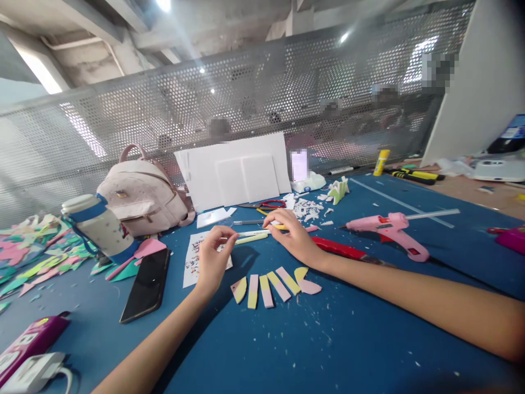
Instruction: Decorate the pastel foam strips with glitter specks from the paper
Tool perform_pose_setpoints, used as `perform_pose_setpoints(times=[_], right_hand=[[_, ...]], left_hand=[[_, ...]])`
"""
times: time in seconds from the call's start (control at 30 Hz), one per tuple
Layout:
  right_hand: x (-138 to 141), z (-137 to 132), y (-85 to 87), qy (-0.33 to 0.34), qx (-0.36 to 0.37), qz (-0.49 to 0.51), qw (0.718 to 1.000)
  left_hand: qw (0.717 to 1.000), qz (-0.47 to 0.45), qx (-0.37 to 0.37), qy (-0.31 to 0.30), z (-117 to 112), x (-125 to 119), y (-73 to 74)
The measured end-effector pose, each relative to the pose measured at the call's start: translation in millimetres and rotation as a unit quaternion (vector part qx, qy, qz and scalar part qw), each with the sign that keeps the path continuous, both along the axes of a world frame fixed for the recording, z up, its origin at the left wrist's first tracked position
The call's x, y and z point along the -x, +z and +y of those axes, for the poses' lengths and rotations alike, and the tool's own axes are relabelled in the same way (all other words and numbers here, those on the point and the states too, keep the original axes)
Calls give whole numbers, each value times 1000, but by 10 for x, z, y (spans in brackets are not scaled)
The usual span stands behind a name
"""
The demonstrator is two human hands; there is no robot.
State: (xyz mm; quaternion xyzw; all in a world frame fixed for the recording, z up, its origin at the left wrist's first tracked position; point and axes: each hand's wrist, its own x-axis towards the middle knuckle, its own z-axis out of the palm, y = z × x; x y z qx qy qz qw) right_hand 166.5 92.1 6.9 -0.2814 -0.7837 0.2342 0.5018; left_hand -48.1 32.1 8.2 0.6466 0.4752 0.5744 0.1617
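My left hand [214, 257] is closed in a pinch at the near end of a thin white stick [250, 233]. Just below the stick lies a pale yellow foam strip [252, 239]. My right hand [292, 239] has its fingers curled beside the stick's other end; what they grip, if anything, is hidden. Something yellow [281, 226] shows between its thumb and fingers. Several pink and yellow foam pieces [266, 290] lie in an arc nearer me. A speckled white sheet [192, 262] is partly under my left hand. A red-handled tool [338, 248] lies by my right wrist.
A pink glue gun [385, 227] lies right, its cord trailing under my forearm. At left are a phone [146, 284], bottle [98, 227], foam scraps [36, 251] and backpack [139, 191]. White boards [238, 169], red scissors [273, 204] and white shreds [307, 209] are behind my hands.
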Motion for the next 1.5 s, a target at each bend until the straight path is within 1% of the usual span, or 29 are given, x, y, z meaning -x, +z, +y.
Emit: perform_pose_setpoints(times=[0.03,0.07,0.13,0.2,0.27,0.4,0.47,0.53,0.67,0.73,0.77,0.83,0.9,0.93,0.97,1.0,1.13,1.2,1.27,1.37,1.5], right_hand=[[1,-42,30,-11,-51,-24,998],[5,-86,56,-8,-84,-43,996],[20,-167,93,31,-102,-73,992],[38,-226,102,81,-81,-88,990],[50,-252,92,105,-50,-79,990],[51,-232,68,108,8,-41,993],[45,-214,67,107,26,-31,993],[38,-200,69,105,26,-35,994],[30,-160,47,102,-13,-85,991],[31,-116,6,113,-4,-94,989],[35,-87,-25,124,17,-87,988],[47,-20,-101,152,81,-53,984],[62,46,-183,187,163,-6,969],[70,74,-220,198,199,12,960],[76,97,-249,203,225,25,953],[79,114,-269,202,241,37,949],[73,127,-277,191,264,67,943],[65,116,-261,191,267,73,942],[61,106,-250,192,268,73,941],[63,104,-254,194,267,68,941],[68,117,-273,198,267,70,941]], left_hand=[[999,39,-16,-11,-32,-27,17],[996,76,-29,-19,-63,-56,31],[990,127,-47,-31,-120,-111,46],[988,140,-60,-38,-159,-152,43],[987,143,-67,-43,-177,-173,32],[985,150,-67,-48,-177,-170,22],[986,148,-66,-47,-173,-165,23],[986,148,-65,-48,-171,-163,22],[981,170,-59,-72,-165,-159,24],[976,190,-57,-93,-146,-137,46],[973,201,-53,-100,-127,-113,62],[967,230,-35,-104,-60,-31,97],[961,262,-11,-92,39,105,129],[956,282,-1,-81,96,191,142],[954,294,6,-57,152,286,154],[952,304,17,-37,205,387,166],[930,349,110,4,347,795,222],[921,366,138,6,377,967,239],[908,383,170,-6,394,1101,233],[896,397,201,-13,418,1221,191],[892,403,204,1,452,1246,135]])
